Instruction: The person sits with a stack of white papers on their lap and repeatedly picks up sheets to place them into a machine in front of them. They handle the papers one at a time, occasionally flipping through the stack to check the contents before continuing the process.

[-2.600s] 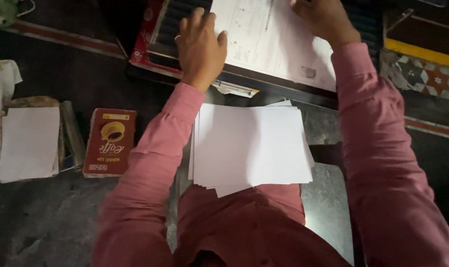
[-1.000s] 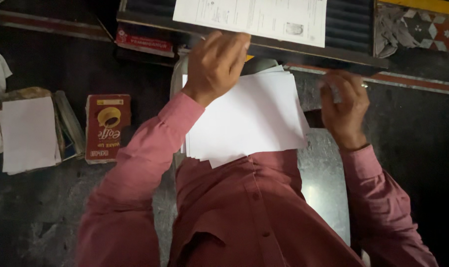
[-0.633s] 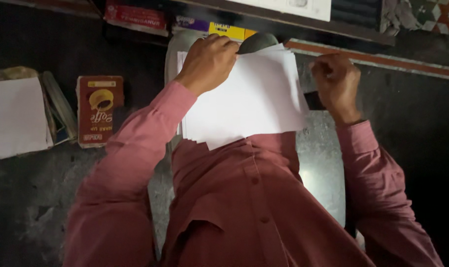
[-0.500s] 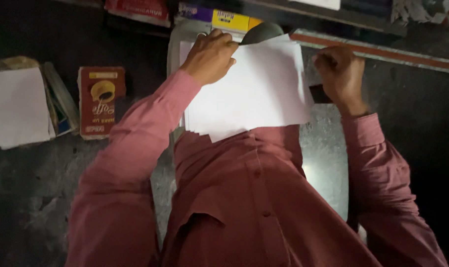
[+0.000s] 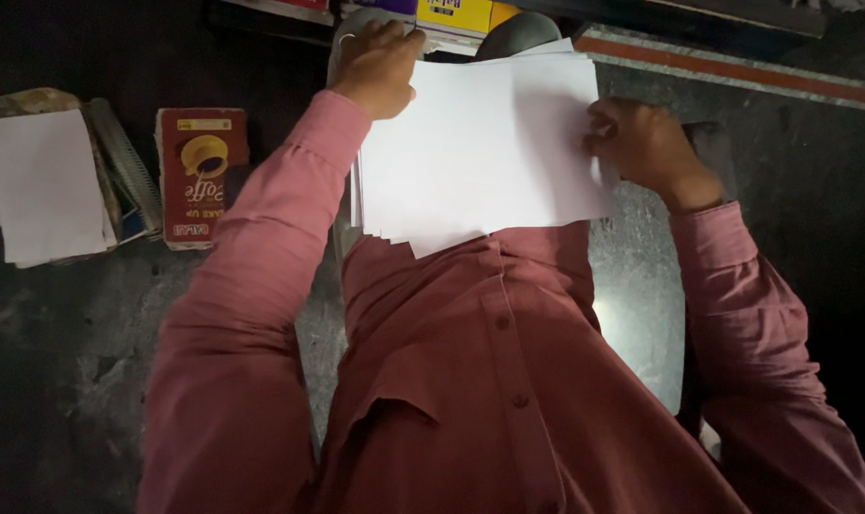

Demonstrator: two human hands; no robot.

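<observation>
A stack of blank white paper sheets (image 5: pixel 475 148) lies on my lap, over my red shirt. My left hand (image 5: pixel 373 65) rests on the stack's far left corner, fingers curled over the edge, a ring on one finger. At the stack's right edge, my right hand (image 5: pixel 642 143) pinches the top sheet between thumb and fingers. Both arms wear red sleeves.
A dark red box with a cup picture (image 5: pixel 201 176) lies on the dark floor at the left. Further left sits a smaller pile of white paper (image 5: pixel 44 186) on books. Yellow and purple packets (image 5: pixel 452 13) line the top edge. A grey stone slab (image 5: pixel 642 305) lies under me.
Both hands came down from the printed sheet on the dark board to the lap stack. The right hand moved left onto the stack's right edge. The view tilted down.
</observation>
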